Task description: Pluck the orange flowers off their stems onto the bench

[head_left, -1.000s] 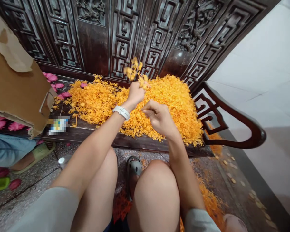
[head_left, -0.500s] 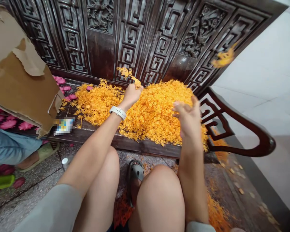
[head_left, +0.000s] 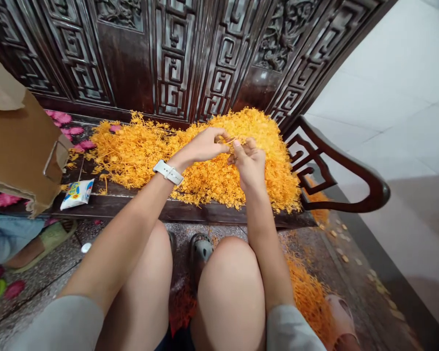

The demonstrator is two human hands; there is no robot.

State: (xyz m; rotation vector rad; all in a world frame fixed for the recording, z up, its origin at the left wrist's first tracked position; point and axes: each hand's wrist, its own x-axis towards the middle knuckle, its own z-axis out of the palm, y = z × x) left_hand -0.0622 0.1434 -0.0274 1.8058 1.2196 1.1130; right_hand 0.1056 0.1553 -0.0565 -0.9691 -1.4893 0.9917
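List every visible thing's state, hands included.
Left hand, fingers bent, grip unclear
Right hand, fingers bent, grip unclear
Yellow-orange sprigs, heaped loosely on the bench
Packet, lying on the bench, seal unclear
Cardboard box, torn
Watch, fastened
Grey shoe, worn

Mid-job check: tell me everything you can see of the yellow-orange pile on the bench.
The yellow-orange pile is a loose heap of many small, spiky, flower-like pieces with thin stems, apparently plastic. It lies on the dark wooden seat in front of the carved backrest, fuller toward the armrest, lower and more ragged toward the cardboard box. A pink piece shows at that end. The left hand and right hand cover part of it; whether they touch it is unclear.
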